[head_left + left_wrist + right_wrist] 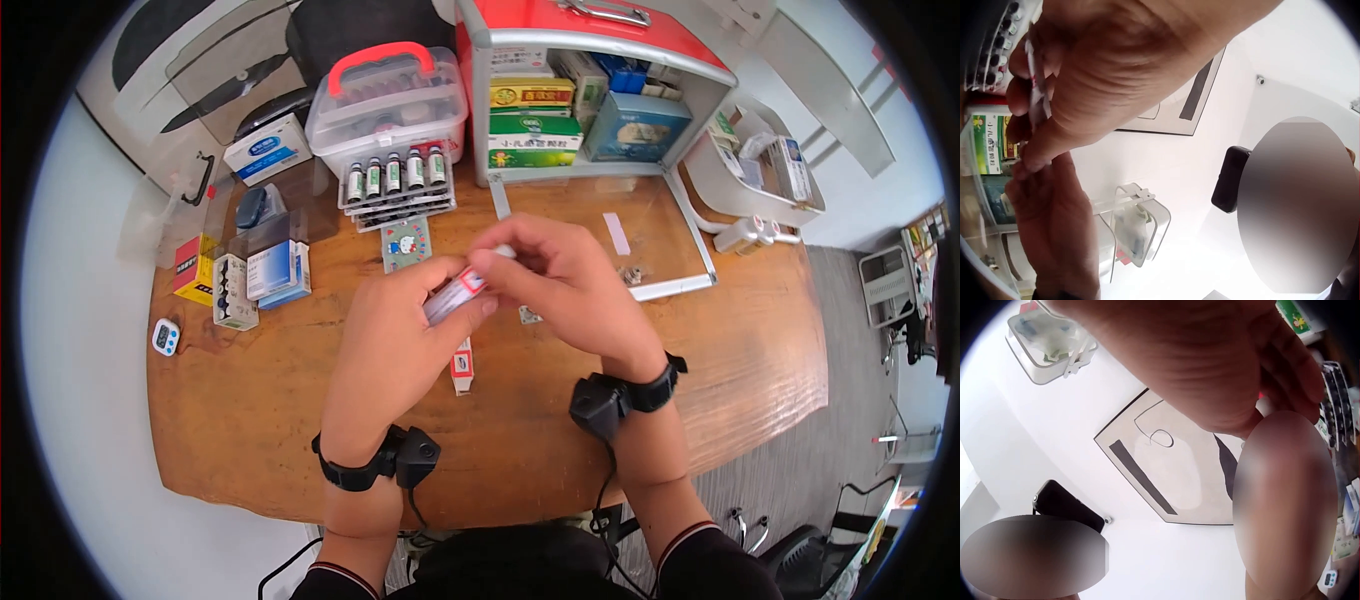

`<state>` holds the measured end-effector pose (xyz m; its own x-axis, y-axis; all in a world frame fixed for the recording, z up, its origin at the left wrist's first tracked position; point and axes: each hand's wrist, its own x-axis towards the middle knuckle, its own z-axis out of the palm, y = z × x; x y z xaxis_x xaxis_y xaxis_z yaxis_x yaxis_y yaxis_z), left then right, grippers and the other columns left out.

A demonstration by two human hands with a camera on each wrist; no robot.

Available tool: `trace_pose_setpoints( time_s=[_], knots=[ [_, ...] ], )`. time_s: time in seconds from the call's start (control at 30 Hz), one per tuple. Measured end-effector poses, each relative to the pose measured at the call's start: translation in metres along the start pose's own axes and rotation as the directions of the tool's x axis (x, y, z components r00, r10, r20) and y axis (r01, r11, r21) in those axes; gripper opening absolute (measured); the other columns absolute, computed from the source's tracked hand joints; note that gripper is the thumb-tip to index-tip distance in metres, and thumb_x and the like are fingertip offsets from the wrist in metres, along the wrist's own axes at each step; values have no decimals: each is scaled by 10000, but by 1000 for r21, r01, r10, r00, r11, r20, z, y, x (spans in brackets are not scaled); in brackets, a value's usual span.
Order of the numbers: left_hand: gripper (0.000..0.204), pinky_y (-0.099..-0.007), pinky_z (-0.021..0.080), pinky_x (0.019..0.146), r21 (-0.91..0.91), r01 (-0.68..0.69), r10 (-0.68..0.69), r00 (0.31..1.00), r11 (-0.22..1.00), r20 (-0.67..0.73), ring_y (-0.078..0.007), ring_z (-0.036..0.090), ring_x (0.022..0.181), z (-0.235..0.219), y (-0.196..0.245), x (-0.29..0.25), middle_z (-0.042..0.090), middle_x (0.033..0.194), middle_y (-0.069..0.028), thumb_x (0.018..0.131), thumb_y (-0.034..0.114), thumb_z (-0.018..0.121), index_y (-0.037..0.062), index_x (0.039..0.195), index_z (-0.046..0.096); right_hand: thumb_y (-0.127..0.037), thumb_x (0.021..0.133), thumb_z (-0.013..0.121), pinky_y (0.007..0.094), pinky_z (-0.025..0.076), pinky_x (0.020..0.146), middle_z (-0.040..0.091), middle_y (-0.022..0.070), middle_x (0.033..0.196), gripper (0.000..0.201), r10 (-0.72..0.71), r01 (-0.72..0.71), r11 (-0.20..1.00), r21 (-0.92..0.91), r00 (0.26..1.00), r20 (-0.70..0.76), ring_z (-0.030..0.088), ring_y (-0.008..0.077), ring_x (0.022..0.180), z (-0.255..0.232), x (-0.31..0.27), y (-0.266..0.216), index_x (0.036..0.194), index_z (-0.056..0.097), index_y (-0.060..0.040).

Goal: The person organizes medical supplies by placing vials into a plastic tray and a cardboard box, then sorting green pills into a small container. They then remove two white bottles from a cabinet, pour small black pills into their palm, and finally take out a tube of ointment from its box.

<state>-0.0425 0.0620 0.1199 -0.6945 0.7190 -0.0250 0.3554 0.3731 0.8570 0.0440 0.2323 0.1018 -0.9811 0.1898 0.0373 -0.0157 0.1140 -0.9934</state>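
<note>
A small white tube with a red mark (460, 290) is held between both hands above the middle of the table. My left hand (385, 335) grips its lower end with fingers and thumb, while my right hand (570, 290) pinches the upper end. The left wrist view shows the left hand (1110, 69) around a thin whitish piece (1036, 94), with the right hand (1054, 219) meeting it. Much of the tube is hidden by the fingers. Below the hands, a small red and white box (461, 368) lies on the table (540, 430).
Behind the hands stand a clear case with a red handle (390, 110), a rack of small bottles (395, 190) and a red-topped medicine cabinet (600, 25). Medicine boxes (275, 272) and a small timer (166, 338) are at the left; a white basket (750, 190) is at the right.
</note>
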Motion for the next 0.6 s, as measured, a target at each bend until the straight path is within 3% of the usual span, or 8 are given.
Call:
trace_pose_setpoints(
  time_s=[0.07,0.1,0.2,0.37,0.6],
  knots=[
    [244,-249,486,700,-18,18,-18,1000,1000,-4,-69,605,779,-8,-6,-1,701,889,-19,888,95,760,-24,1094,708,-204,1009,671,205,512,699,681,-1,940,219,8,-1,998,60,994,-106,605,37,794,-6,-4,-1,1098,662,-4],
    [259,-244,483,701,-59,28,-28,1000,998,-3,-65,602,785,-13,-8,-2,700,902,-8,878,97,776,-15,1102,715,-158,993,667,219,466,599,685,7,834,181,-14,25,997,71,988,-154,586,41,700,-6,-4,0,1047,673,15],
    [302,-228,487,711,-126,75,-78,997,989,-23,-55,617,820,-24,-6,-3,712,945,2,848,81,814,-1,1123,721,-159,995,665,210,471,615,684,4,839,181,27,-23,999,26,989,-146,586,37,698,-8,-5,-3,1043,673,16],
    [320,-219,521,746,-486,88,-103,995,869,-3,-73,661,856,-34,-4,-7,733,978,-57,860,2,780,-32,1160,674,-161,980,710,203,481,662,693,7,929,237,58,-40,992,122,988,-142,595,42,752,-6,-10,-13,1126,653,17],
    [275,-237,553,748,-611,35,-69,997,791,-31,-115,700,852,-37,6,-12,734,995,-108,844,-38,775,-43,1096,666,-111,937,756,207,508,688,707,30,971,284,17,30,970,241,982,-189,625,58,790,-3,-25,-33,1169,651,16]
  ],
)
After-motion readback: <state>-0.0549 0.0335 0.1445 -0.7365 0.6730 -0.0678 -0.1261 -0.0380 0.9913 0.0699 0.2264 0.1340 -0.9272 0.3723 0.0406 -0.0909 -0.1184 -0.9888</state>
